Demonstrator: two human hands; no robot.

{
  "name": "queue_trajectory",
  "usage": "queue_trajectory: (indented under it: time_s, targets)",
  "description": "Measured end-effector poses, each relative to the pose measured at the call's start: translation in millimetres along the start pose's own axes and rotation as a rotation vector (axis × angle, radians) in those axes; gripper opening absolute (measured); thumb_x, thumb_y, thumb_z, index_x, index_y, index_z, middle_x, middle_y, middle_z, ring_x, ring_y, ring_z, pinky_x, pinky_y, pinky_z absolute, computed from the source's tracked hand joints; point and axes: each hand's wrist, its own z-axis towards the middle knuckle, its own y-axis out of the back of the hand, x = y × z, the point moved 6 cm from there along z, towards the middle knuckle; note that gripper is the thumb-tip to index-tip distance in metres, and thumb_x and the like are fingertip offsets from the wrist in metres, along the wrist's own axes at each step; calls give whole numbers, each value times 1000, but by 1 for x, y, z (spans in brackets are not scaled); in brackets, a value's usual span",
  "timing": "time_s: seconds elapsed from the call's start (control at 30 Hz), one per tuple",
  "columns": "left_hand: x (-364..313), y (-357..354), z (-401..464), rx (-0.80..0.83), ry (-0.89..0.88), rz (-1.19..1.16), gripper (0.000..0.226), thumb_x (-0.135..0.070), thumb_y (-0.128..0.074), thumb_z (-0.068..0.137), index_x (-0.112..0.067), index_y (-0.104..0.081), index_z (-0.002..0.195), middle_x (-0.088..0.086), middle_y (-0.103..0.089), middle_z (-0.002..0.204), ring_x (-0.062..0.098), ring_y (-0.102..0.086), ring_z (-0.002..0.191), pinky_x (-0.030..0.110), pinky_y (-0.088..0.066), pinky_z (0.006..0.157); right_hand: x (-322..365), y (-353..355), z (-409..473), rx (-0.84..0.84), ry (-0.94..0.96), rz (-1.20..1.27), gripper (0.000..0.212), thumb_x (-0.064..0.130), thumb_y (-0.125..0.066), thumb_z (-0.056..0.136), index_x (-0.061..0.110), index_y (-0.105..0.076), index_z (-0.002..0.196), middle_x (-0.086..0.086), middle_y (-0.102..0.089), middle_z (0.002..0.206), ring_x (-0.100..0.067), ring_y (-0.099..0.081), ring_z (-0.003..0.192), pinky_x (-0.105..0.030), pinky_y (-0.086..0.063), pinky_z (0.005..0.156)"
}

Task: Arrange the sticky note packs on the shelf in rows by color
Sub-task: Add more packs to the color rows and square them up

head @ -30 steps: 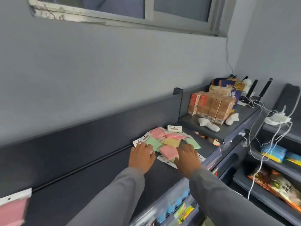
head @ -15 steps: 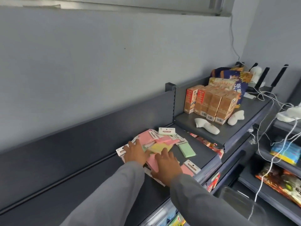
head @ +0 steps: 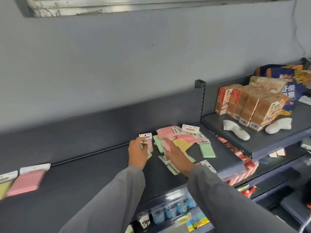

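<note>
A loose pile of sticky note packs lies on the dark shelf (head: 94,170): pink packs (head: 165,133), a yellow pack (head: 182,144) and green packs (head: 207,150), each with a white header card. My left hand (head: 137,153) is at the pile's left edge, its fingers closed on a pink pack (head: 148,140). My right hand (head: 175,158) lies flat on the packs in the pile's middle with fingers spread, and a pack pokes out under it. At the far left sit a pink pack (head: 27,180) and a yellow pack (head: 4,185).
A raised shelf to the right carries several orange cartons (head: 249,105), two white objects (head: 235,132) and a blue snack bag (head: 289,84). Lower shelves hold packaged goods (head: 176,211). A grey wall and the shelf's back panel stand behind.
The camera has swung left, bringing the far-left pink and yellow packs into view. My left hand has closed on a pink pack; my right hand has slid further onto the pile.
</note>
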Motion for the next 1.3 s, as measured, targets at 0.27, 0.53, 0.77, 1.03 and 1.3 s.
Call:
queue_trajectory:
  time_s: [0.27,0.53,0.77,1.03,1.3]
  targets:
    - [30,106,-44,-88,219,-392,32,-13,-49,100,-29,-49,127,13,-72,93,26,-70,63,36,-58,55,35,-90,-15,224,-114,734,49,4,-40,98,23,-38,143,-18,-63,126,-41,-68,107,-57,-52,97]
    - [92,258,-81,-404,285,-386,16,-19,-51,97,-17,-36,93,5,-77,98,28,-68,66,32,-51,52,101,-210,-28,149,-92,749,52,-4,-58,95,31,-31,123,-22,-57,120,-49,-72,77,-47,-63,66]
    - [171,407,-114,-426,275,-262,46,-40,-73,87,-19,-36,70,7,-42,71,21,-45,64,29,-42,51,173,-365,-42,323,-41,722,22,12,-64,96,-2,-58,111,-30,-66,116,-47,-72,84,-46,-62,71]
    - [247,499,-109,-284,173,-81,20,-30,-75,87,-16,-69,101,-2,-61,116,9,-55,109,26,-40,98,223,-480,-44,434,11,769,49,-21,-52,88,0,-51,133,-22,-63,127,-38,-69,106,-45,-54,99]
    - [260,509,-83,-206,166,40,40,-17,-56,99,-12,-53,139,-6,-38,145,6,-32,136,15,-16,109,238,-477,3,167,169,340,33,6,-70,90,37,-77,97,-12,-70,106,-18,-63,89,-38,-55,89]
